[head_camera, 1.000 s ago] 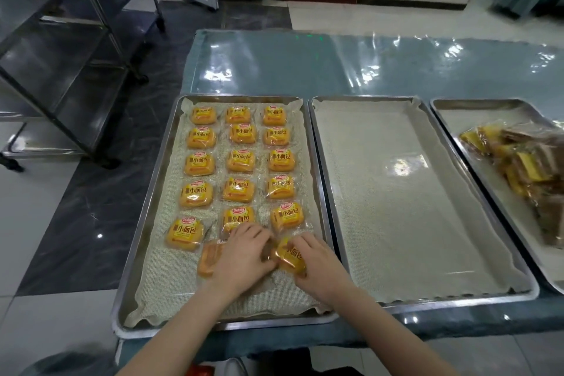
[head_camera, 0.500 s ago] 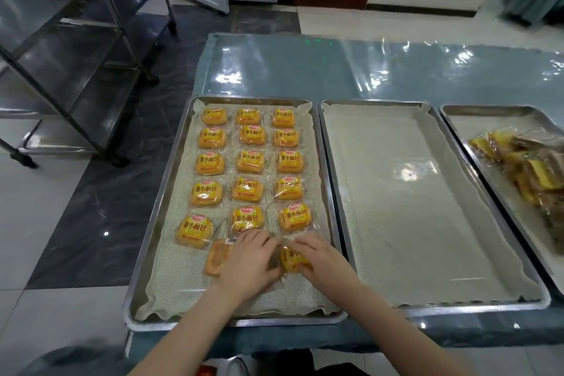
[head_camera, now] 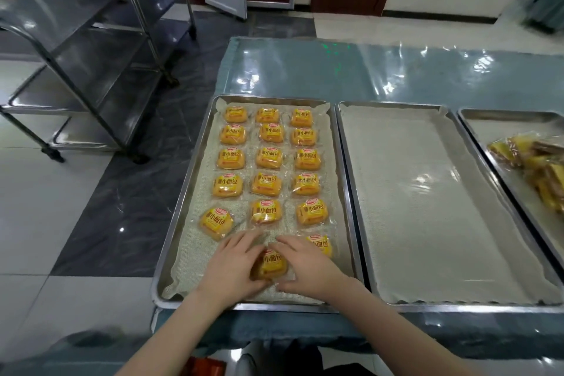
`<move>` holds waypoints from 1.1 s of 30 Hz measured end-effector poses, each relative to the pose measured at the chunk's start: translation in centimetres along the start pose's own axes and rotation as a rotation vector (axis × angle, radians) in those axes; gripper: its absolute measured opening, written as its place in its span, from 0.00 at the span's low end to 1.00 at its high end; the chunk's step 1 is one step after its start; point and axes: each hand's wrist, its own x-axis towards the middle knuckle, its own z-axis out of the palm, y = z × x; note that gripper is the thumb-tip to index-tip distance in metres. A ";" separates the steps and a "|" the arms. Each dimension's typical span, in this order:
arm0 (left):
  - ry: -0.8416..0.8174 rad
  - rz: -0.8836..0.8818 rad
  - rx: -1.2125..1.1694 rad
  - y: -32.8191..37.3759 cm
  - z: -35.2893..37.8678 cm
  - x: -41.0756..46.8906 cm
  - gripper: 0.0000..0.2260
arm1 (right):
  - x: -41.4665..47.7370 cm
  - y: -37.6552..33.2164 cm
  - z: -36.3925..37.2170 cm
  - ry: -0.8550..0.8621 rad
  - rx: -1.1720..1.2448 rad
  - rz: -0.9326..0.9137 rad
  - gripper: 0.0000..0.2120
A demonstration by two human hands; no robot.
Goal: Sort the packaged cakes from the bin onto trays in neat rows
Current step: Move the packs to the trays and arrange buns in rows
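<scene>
On the left tray, a packaged cake is gripped between left hand and right hand for alignment; the row's left slot is likely filled next.

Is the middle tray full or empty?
Empty. The middle tray holds only its cloth liner; nothing lies on it.
</scene>
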 end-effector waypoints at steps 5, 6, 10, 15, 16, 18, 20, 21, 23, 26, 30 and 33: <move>0.080 -0.007 -0.114 -0.5 -0.4 -1.3 0.24 | 0.6 -1.1 0.4 0.067 -0.011 0.058 0.27; 0.118 -0.001 -0.157 -0.7 -0.5 -1.6 0.23 | 0.7 -1.2 0.3 0.088 0.031 0.065 0.27; 0.199 0.007 -0.276 -0.9 -0.7 -2.8 0.27 | 1.0 -1.5 0.1 0.197 0.070 0.072 0.23; 0.302 -0.054 -0.293 -1.2 -1.2 -3.8 0.28 | 2.3 -1.8 0.4 0.256 0.045 0.158 0.26; 0.312 -0.065 -0.298 -1.3 -1.3 -3.9 0.28 | 2.5 -1.8 0.6 0.227 0.037 0.174 0.27; 0.322 -0.075 -0.308 -1.4 -1.3 -4.0 0.28 | 2.8 -1.9 0.9 0.165 0.038 0.209 0.28; 0.315 -0.079 -0.322 -1.4 -1.3 -4.0 0.28 | 2.9 -1.7 0.9 0.140 0.063 0.220 0.29; 0.314 -0.075 -0.326 -1.3 -1.4 -4.0 0.29 | 2.9 -1.6 0.9 0.140 0.073 0.218 0.29; 0.311 -0.050 -0.338 -1.2 -1.6 -4.0 0.29 | 2.7 -1.4 0.7 0.175 0.090 0.205 0.29; 0.297 0.046 -0.321 -1.2 -1.8 -3.9 0.30 | 2.1 -1.8 0.2 0.272 0.179 0.141 0.24; 0.202 0.116 -0.242 -1.6 -1.4 -4.0 0.30 | 1.8 -3.6 0.1 0.139 0.451 0.103 0.20; 0.134 0.071 -0.298 -2.2 -0.8 -4.3 0.32 | 1.8 -4.1 0.7 0.091 0.299 0.038 0.21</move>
